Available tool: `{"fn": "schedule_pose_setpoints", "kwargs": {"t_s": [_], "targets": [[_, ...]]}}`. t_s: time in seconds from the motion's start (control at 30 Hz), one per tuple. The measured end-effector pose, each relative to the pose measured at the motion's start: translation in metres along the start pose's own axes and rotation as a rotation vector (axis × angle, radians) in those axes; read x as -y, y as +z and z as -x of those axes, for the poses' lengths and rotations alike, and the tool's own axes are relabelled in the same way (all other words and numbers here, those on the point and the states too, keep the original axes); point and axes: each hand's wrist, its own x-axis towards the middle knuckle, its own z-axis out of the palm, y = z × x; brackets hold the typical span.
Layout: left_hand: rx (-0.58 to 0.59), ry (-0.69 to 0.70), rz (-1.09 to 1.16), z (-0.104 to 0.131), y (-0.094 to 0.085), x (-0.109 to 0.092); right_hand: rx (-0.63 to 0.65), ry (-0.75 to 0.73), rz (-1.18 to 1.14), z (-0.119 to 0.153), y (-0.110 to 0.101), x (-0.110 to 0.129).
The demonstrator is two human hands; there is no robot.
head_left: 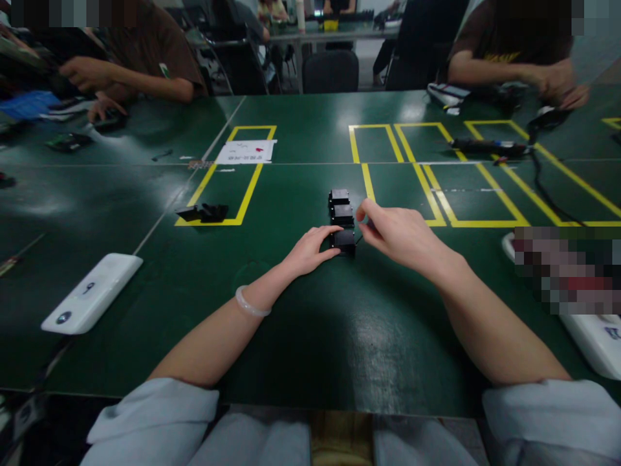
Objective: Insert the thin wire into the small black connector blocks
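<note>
Left hand grips the nearest of three black blocks, right hand close beside it

Closest to the camera, loose pale grey-blue sleeves (pixel 150 421) end around the forearms, and a smooth, translucent whitish bracelet (pixel 252 302) circles the left wrist. The left hand (pixel 308 251) spans the nearest block (pixel 344 242) narrowly, thumb at its near edge and fingers at its far edge, covering part of its left side. The right hand (pixel 405 238) is just to the block's right, fingers curled in toward the thumb; a thin dark piece (pixel 359 239) shows by the fingertips, but whether they hold it I cannot tell. Beyond the nearest block, in a short column, lie the middle block (pixel 342 213) and the far block (pixel 339 195), boxy and dark with small nubs along their sides.

All this is on a glossy green tabletop (pixel 301 343). Well to the left lies a rounded white case (pixel 94 292); to the right, a second white case (pixel 594 340) is partly hidden by pixelation. Farther out, an angular black part (pixel 204 212) overlaps yellow tape outlines (pixel 251 194), with a flat white paper (pixel 247 151) behind it. A slim black tool (pixel 488 147) crosses the tape on the right. Across the table, two people in brown shirts work with their hands, and dark chairs (pixel 331 72) stand behind.
</note>
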Motion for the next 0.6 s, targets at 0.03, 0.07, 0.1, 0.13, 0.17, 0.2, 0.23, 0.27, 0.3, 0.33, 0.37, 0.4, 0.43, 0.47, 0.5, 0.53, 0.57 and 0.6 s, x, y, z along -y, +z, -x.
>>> {"fn": "schedule_pose_setpoints", "kwargs": {"t_s": [0.03, 0.07, 0.1, 0.13, 0.17, 0.2, 0.23, 0.27, 0.3, 0.33, 0.37, 0.4, 0.43, 0.47, 0.5, 0.53, 0.57, 0.6], "targets": [[-0.001, 0.0, 0.0, 0.0, -0.0001, -0.0003, -0.004, 0.0, -0.012, 0.0005, -0.0003, 0.0001], [-0.001, 0.002, 0.0, 0.0, -0.0002, -0.0004, -0.006, 0.003, -0.019, 0.0008, -0.0007, 0.0001], [-0.001, 0.004, -0.002, 0.0, -0.0001, -0.0002, -0.006, 0.005, -0.022, 0.001, -0.0011, 0.0003], [-0.003, 0.006, -0.003, 0.0, 0.0001, 0.0002, -0.003, 0.007, -0.021, 0.001, -0.0016, 0.0004], [-0.003, 0.007, -0.005, 0.0, 0.0002, 0.0007, 0.004, 0.009, -0.016, 0.0008, -0.0021, 0.0006], [-0.004, 0.008, -0.006, 0.0, 0.0004, 0.0012, 0.012, 0.016, -0.004, 0.0005, -0.0025, 0.0007], [-0.004, 0.007, -0.007, 0.0, 0.0005, 0.0016, 0.022, 0.024, 0.012, 0.0001, -0.0028, 0.0008], [-0.004, 0.006, -0.008, 0.0001, 0.0005, 0.002, 0.031, 0.033, 0.028, -0.0003, -0.0029, 0.0009], [-0.002, 0.006, -0.008, 0.0001, 0.0005, 0.0021, 0.037, 0.042, 0.041, -0.0006, -0.0029, 0.0009], [-0.001, 0.007, -0.008, 0.0001, 0.0004, 0.0021, 0.037, 0.046, 0.048, -0.0009, -0.0026, 0.0009], [0.001, 0.009, -0.006, 0.0001, 0.0003, 0.0019, 0.032, 0.044, 0.046, -0.0009, -0.0023, 0.0008], [0.001, 0.011, -0.004, 0.0, 0.0001, 0.0016, 0.024, 0.038, 0.036, -0.0008, -0.0019, 0.0006], [0.0, 0.012, -0.001, -0.0001, 0.0, 0.0011, 0.016, 0.032, 0.023, -0.0006, -0.0015, 0.0004], [-0.001, 0.011, 0.002, -0.0002, -0.0002, 0.0005, 0.008, 0.029, 0.009, -0.0003, -0.0011, 0.0002], [0.0, 0.008, 0.005, -0.0003, -0.0003, 0.0, 0.003, 0.028, -0.003, 0.0001, -0.0009, 0.0], [-0.001, 0.004, 0.008, -0.0004, -0.0004, -0.0005, 0.001, 0.028, -0.013, 0.0004, -0.0007, -0.0002], [0.0, 0.001, 0.01, -0.0004, -0.0005, -0.0009, -0.002, 0.028, -0.02, 0.0006, -0.0006, -0.0005], [0.001, -0.002, 0.01, -0.0005, -0.0004, -0.0011, -0.003, 0.025, -0.027, 0.0007, -0.0006, -0.0007]]}}
